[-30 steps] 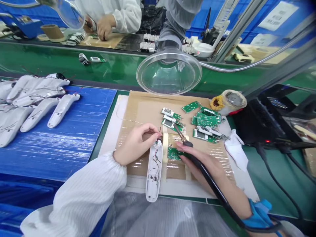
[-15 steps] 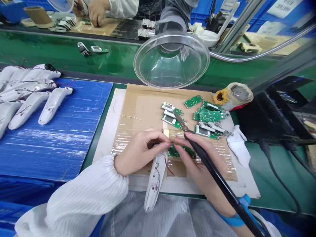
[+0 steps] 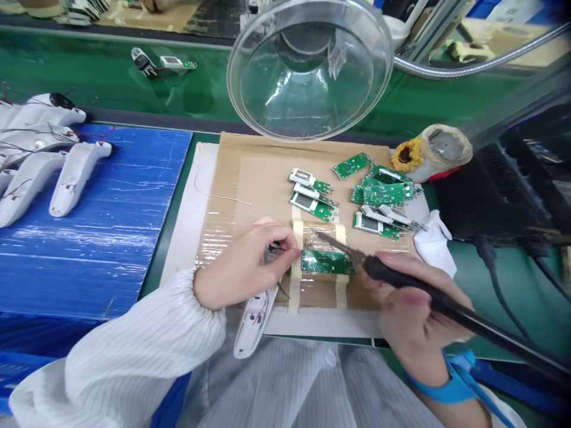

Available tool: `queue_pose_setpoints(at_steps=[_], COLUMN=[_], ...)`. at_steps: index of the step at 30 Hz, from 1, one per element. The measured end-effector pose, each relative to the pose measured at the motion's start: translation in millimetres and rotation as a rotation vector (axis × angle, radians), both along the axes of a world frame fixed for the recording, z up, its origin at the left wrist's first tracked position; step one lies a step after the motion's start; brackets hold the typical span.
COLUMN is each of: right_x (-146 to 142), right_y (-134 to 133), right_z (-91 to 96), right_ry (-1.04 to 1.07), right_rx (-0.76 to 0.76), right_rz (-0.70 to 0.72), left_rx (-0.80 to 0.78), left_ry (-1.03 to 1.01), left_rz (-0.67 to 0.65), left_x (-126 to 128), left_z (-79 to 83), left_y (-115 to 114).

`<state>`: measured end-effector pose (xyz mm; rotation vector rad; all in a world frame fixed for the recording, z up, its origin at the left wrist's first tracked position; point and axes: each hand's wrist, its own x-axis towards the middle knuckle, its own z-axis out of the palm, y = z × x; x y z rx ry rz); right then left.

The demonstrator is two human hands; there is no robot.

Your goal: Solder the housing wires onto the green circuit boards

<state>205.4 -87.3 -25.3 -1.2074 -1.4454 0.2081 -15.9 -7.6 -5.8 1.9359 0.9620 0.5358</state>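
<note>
My left hand [image 3: 256, 261] is closed around the upper end of a white curved plastic housing [image 3: 255, 324], thumb and forefinger pinched together. Thin wires show near those fingertips and inside the housing, whose lower end sticks out toward my lap. Gripped in my right hand [image 3: 414, 303] is a soldering iron [image 3: 379, 268], its tip pointing left, over the work mat just above a green circuit board [image 3: 328, 261]. That board lies between two strips of cream tape [image 3: 296, 285]. Whether the tip touches anything, I cannot tell.
Several circuit boards with small displays [image 3: 307, 201] and bare boards [image 3: 386, 191] lie behind. A clear magnifier-like dish [image 3: 307, 128] hangs above. Left, more white housings [image 3: 78, 178] rest on a blue sheet [image 3: 134, 208]. Solder wire [image 3: 223, 196] curves across the cardboard [image 3: 241, 154].
My right hand has drawn away to the right from my left fingertips, and the iron has swung flatter, its tip now nearer the board. My left hand and the housing have shifted slightly left.
</note>
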Motion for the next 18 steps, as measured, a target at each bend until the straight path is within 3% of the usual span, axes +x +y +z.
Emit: queue_pose_setpoints(at_steps=[2, 6, 11, 14, 18], right_x=[5.6, 6.5, 6.8, 11.9, 15.8], right_y=[-4.5, -10.2, -9.1, -8.0, -6.9], right_z=[-4.7, -11.6, -13.0, -13.0, -14.7], right_ry=[0.037, 0.024, 0.007, -0.074, -0.189], right_rx=[0.071, 0.021, -0.037, 0.077, 0.09], right_rz=[-0.015, -0.014, 0.085, 0.128, 0.233], left_rx=[0.055, 0.076, 0.063, 0.067, 0.048], left_ry=[0.081, 0.163, 0.217, 0.228, 0.238], left_rz=[-0.041, -0.084, -0.095, -0.092, -0.1], left_x=[3.1, 8.1, 9.2, 10.2, 11.6], left_z=[2.5, 8.4, 13.3, 13.5, 13.2], left_y=[2.2, 5.0, 6.9, 8.1, 10.5])
